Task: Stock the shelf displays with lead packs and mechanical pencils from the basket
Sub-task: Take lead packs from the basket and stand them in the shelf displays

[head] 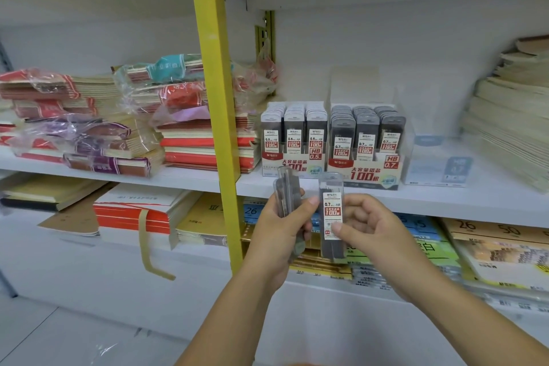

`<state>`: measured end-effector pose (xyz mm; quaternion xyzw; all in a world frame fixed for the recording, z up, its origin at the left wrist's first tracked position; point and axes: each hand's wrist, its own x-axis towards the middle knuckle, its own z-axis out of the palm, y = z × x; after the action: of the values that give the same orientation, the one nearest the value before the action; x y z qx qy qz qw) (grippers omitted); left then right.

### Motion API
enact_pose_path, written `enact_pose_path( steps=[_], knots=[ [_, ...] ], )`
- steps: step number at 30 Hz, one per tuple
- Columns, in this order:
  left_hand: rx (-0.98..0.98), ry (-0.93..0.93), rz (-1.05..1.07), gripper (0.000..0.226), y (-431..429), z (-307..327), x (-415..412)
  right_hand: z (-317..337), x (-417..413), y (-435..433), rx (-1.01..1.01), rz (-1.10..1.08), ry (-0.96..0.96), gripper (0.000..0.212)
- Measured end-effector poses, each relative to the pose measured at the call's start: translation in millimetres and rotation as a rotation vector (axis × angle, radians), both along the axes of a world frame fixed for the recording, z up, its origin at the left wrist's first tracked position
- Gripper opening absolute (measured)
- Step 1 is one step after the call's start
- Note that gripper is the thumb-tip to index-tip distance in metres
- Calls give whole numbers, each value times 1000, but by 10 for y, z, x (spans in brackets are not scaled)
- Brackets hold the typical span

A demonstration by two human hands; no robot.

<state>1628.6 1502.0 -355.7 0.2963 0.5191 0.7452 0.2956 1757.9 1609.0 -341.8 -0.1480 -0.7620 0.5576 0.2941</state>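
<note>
My left hand [280,227] grips a small stack of clear lead packs [285,187], held upright in front of the shelf edge. My right hand [367,223] pinches a single 0.7 lead pack [332,214] with a red and white label, just right of the stack. On the shelf behind stand two display boxes: the 0.5 HB display [292,142] on the left and the 0.7 HB display [367,145] on the right, both holding rows of packs. The basket and the mechanical pencils are out of view.
A clear display box [439,166] marked 0.7 stands right of the displays. Wrapped notebook stacks [124,128] fill the shelf's left side, past a yellow upright post [217,98]. Tall paper piles [511,116] sit at the far right. Notebooks and pads lie on the lower shelf [416,208].
</note>
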Motion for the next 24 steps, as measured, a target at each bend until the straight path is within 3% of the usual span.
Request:
enact_pose_path(
  steps=[5, 8, 10, 12, 17, 24],
  knots=[
    [-50, -47, -50, 33, 63, 32, -30, 317, 49, 187, 103, -123, 158, 91],
    [-44, -118, -124, 18, 116, 70, -36, 752, 140, 397, 285, -197, 314, 79],
    [-42, -100, -144, 7, 140, 83, -19, 977, 166, 530, 471, -273, 321, 66],
    [-84, -36, -133, 19, 147, 74, -1, 1108, 131, 640, 606, -340, 303, 61],
    [-171, 101, -140, 28, 120, 88, 17, 1102, -29, 777, 809, -360, 132, 61],
    [-80, 49, -201, 20, 76, 134, 57, 914, -105, 835, 1062, -562, -73, 44]
  ],
)
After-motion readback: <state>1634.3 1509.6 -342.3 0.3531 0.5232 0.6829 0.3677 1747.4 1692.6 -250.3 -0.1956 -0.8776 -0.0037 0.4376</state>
